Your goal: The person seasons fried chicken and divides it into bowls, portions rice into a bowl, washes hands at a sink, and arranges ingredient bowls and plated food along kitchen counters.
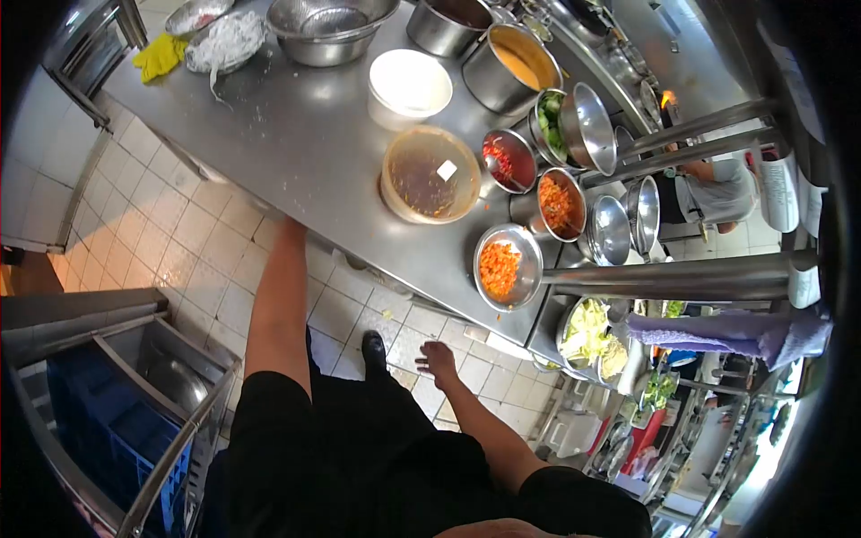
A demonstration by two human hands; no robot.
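Note:
My left forearm reaches to the edge of the steel counter, and the hand itself is hidden beneath the countertop. My right hand hangs over the tiled floor with its fingers apart, holding nothing. On the counter above it is a steel bowl of chopped orange vegetable. A round plastic tub, with dark contents and a white label, stands near the counter's front edge. Beside that tub is a white bucket.
Pots of red pieces and orange pieces stand behind the tub. Farther back is a big pot of orange liquid. A steel rack holding a blue crate is at left. Another person works beyond the shelf rails.

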